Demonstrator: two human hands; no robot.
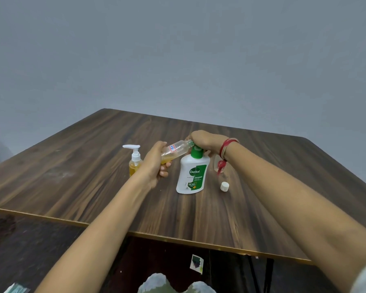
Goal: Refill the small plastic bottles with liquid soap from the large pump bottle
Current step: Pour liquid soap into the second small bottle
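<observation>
A white Dettol pump bottle point(191, 176) with a green pump collar stands upright on the wooden table point(93, 166). My right hand point(203, 140) lies over its pump head, covering it. My left hand point(156, 163) grips a small clear plastic bottle point(176, 150) by its base and holds it tilted, its open mouth up against the pump under my right hand. A little amber soap lies in the low end of the small bottle. Its white cap point(224, 186) lies on the table to the right of the Dettol bottle.
A small pump bottle point(135, 161) of amber soap stands behind my left wrist. Another clear bottle point(217, 164) is partly hidden behind my right wrist. The table's front edge runs across below my forearms, with dark floor beneath.
</observation>
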